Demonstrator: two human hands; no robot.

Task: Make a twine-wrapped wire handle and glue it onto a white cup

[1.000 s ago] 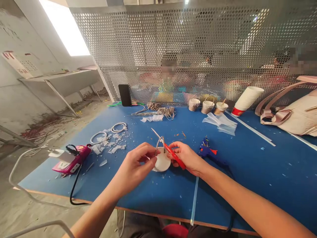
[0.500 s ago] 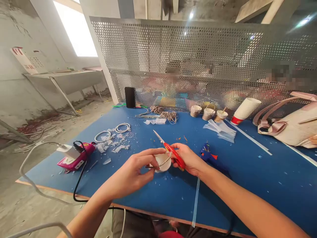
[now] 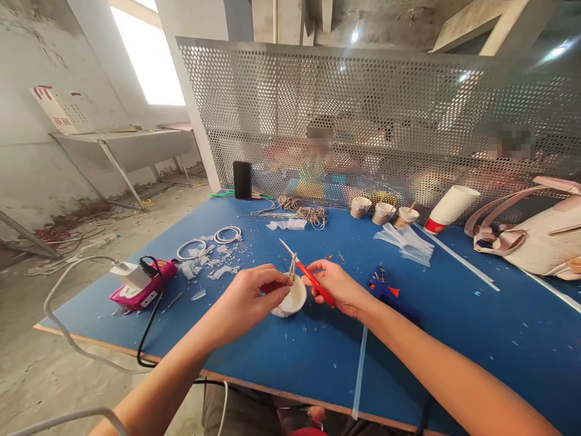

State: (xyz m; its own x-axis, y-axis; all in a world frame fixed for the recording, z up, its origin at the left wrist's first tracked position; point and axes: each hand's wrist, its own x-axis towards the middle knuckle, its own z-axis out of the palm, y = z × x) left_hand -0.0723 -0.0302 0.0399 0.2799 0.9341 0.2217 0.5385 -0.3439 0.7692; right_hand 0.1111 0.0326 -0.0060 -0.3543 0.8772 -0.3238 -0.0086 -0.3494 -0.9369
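Observation:
Red-handled scissors (image 3: pixel 320 287) are in my right hand (image 3: pixel 338 287), their blades pointing up and left. My left hand (image 3: pixel 261 297) pinches a short looped piece of twine (image 3: pixel 293 264), which stands up beside the scissor blades. Below both hands a white cup (image 3: pixel 293 298) with a wrapped outside rests on the blue table, its opening facing up. Whether the blades touch the twine is hard to tell.
Behind the hands lie twine bundles (image 3: pixel 311 214), white rings (image 3: pixel 227 234) and plastic scraps. A blue glue gun (image 3: pixel 381 282), three wrapped cups, stacked paper cups (image 3: pixel 454 206) and a pink bag (image 3: pixel 535 233) are rightward. A magenta power strip (image 3: pixel 144 294) sits left. A perforated screen borders the back.
My left hand has drawn the twine up into an upright loop above the cup. The scissors have shifted slightly left and more of the cup's inside shows. The view has tilted a little.

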